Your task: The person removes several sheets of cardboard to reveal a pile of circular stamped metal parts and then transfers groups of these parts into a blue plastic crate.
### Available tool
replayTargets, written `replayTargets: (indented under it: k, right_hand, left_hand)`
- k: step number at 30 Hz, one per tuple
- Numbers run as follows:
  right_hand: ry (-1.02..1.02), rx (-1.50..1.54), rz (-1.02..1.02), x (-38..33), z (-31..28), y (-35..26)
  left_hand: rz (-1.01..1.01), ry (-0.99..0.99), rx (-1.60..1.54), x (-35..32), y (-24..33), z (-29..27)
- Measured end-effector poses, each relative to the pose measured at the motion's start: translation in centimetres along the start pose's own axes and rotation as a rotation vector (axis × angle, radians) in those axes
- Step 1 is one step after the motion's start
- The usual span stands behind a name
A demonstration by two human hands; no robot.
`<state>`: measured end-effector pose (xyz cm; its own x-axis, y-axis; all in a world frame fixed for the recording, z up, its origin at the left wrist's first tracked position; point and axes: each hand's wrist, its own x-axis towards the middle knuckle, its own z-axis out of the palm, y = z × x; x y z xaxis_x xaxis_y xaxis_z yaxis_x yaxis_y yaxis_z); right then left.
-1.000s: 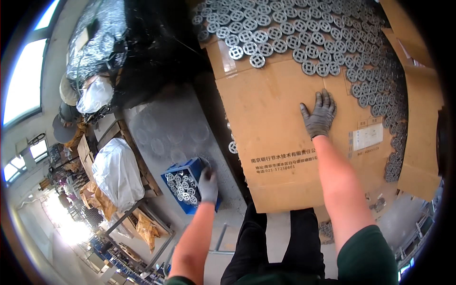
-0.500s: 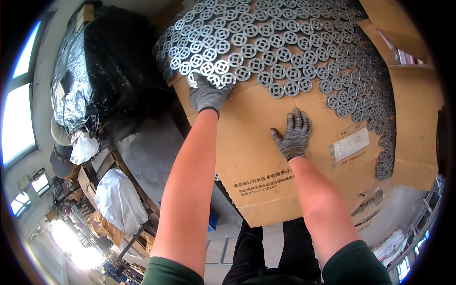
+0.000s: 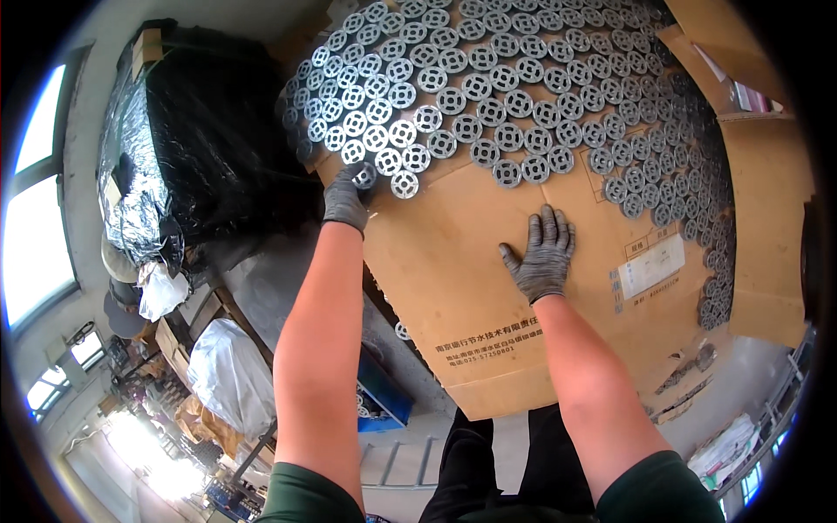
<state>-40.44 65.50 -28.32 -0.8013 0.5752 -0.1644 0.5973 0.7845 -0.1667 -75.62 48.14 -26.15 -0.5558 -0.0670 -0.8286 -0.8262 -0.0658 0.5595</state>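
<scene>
Both my hands wear grey striped gloves. My left hand (image 3: 346, 202) is at the near left edge of the layer of discs, its fingers curled round one grey slotted disc (image 3: 364, 176). Beside it a loose disc (image 3: 404, 184) lies at the near border of the group. Many more such round discs (image 3: 490, 111), each with a hole and curved slots, lie side by side on a flat cardboard sheet (image 3: 436, 261). My right hand (image 3: 542, 257) rests flat on the bare cardboard, fingers stretched and thumb out, just nearer to me than the discs.
An open cardboard box (image 3: 767, 227) stands along the right. At the left is a bulky stack wrapped in black plastic (image 3: 218, 131), with a white plastic bag (image 3: 228, 375) nearer. A blue bin (image 3: 384, 401) with some parts sits low beside the cardboard's left edge.
My left hand has moved left and slightly nearer, and now has a disc at its fingers. Several discs at the near left have shifted. The right hand stays flat on the cardboard.
</scene>
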Motion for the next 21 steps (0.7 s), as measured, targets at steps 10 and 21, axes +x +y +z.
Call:
replayTargets:
  k: [10, 21]
  right_hand:
    - [0.015, 0.040, 0.000, 0.3, -0.6, -0.7]
    - [0.027, -0.014, -0.007, 0.4, -0.1, -0.3]
  left_hand:
    - [-0.036, -0.269, -0.389, -1.5, -1.9, -1.3]
    - [0.074, -0.428, -0.613, -1.9, -4.3, 2.2]
